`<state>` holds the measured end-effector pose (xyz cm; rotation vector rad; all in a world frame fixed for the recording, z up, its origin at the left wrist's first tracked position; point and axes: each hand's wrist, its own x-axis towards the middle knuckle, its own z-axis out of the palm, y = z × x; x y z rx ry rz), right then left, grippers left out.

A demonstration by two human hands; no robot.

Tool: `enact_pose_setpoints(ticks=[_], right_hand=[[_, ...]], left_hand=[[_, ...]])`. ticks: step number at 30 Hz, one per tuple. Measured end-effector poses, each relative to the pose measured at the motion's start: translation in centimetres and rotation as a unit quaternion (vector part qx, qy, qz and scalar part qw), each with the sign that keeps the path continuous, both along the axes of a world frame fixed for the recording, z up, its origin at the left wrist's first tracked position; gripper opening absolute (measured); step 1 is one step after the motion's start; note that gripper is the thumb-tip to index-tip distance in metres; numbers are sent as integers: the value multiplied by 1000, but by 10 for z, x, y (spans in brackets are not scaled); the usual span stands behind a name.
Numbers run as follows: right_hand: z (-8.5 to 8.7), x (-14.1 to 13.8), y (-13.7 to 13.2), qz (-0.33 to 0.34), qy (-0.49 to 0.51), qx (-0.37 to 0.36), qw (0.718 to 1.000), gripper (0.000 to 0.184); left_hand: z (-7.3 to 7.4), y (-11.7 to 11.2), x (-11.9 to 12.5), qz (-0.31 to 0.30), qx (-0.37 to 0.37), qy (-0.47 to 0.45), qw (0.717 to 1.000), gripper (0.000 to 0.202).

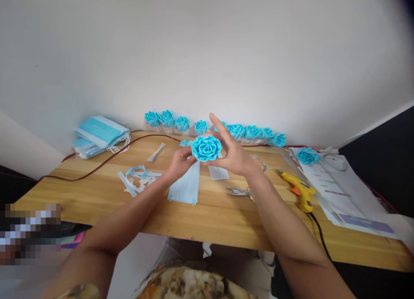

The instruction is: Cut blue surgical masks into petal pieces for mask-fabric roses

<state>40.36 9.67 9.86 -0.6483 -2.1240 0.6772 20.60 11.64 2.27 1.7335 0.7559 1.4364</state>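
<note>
A turquoise artificial rose [207,148] with layered, crinkled petals faces me above the middle of the table. My left hand [182,160] is closed at its left side, the fingertips partly behind the petals. My right hand [233,152] cups the right side, its thumb low against the bloom and its index finger stretched upward; the other fingertips are partly hidden behind the rose. Below lie a pale blue fabric sheet [183,185] and a smaller whitish piece [219,173]. Scissors [238,191] rest under my right forearm.
Several similar roses [182,123] line the wall. Folded face masks [101,132] lie at the back left, white scraps [139,180] nearer. A yellow glue gun [299,189] with a black cord lies right, beside papers [336,191] bearing another rose [308,156]. A red-black cable [97,172] crosses the left.
</note>
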Motion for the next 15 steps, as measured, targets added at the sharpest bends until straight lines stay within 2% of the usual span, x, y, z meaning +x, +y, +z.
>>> enact_pose_setpoints(ticks=[4,7,9,15], right_hand=[[5,3,-1,16,-21,-20,999,121],[10,11,-1,15,-29,-7,999,116],[13,17,-1,-6,-14,11,1000,103],[18,21,-7,-119,70,43,989,49]], left_hand=[[-1,1,-1,5,-12,-12,1000,44],[-3,3,-2,24,-23,-37,999,38],[-5,4,-2,40,-27,-51,998,33],[-11,8,-3,64,-26,-74,995,20]])
